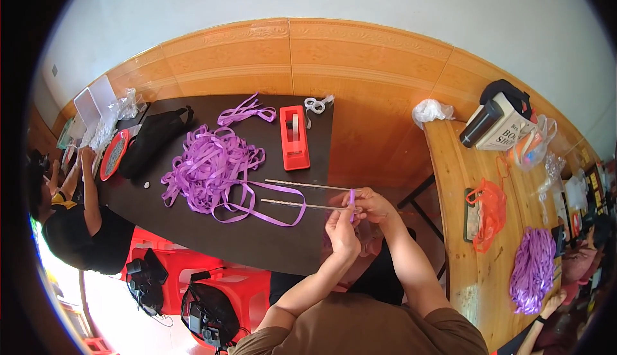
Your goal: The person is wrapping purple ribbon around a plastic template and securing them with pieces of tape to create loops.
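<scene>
Two long thin metal rods, spiralled at their left ends, reach out over the dark table's right edge. A strip of purple ribbon crosses both rods close to my fingers. My left hand is closed, pinching the ribbon by the lower rod. Beside it, my right hand is closed around the right ends of the rods; its fingertips are partly hidden. From the rods a loop of ribbon runs left into a big loose heap of purple ribbon on the table.
On the dark table are a red tape dispenser, white-handled scissors and a black bag. Another person works at the left. Red stools stand in front. The wooden table at right holds a ribbon bundle.
</scene>
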`<control>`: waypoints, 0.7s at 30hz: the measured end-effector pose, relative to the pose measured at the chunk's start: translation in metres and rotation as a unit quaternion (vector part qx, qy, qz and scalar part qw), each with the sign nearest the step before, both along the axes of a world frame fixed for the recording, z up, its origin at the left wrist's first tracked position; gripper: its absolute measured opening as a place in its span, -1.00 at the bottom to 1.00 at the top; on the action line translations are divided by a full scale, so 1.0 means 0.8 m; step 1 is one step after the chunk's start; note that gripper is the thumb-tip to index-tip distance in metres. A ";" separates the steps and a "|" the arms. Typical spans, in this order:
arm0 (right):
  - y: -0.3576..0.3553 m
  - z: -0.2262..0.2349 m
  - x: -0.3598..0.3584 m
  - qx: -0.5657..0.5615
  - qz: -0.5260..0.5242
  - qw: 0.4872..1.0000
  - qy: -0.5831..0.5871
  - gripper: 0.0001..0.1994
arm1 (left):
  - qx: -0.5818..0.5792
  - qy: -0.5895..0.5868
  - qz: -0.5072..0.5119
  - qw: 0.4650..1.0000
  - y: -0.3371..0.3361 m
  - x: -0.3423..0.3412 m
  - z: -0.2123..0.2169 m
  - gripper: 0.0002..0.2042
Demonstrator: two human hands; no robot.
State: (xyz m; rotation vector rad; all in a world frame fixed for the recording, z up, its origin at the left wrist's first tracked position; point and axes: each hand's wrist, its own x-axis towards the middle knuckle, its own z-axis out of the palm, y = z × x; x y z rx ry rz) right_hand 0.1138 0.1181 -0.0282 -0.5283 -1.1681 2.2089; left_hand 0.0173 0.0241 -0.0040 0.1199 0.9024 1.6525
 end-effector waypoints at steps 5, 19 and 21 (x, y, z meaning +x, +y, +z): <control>0.014 0.000 -0.007 -0.010 0.062 0.998 0.021 -0.87 | 0.068 -0.038 0.048 0.996 -0.002 0.006 0.008 -0.89; -0.011 0.095 -0.003 0.537 -0.174 0.794 -0.225 -0.66 | 0.092 -0.006 0.060 0.994 0.006 0.004 -0.005 -0.96; -0.015 0.106 -0.006 0.586 -0.146 0.753 -0.263 -0.68 | 0.097 -0.014 0.063 0.993 0.004 0.004 -0.002 -0.96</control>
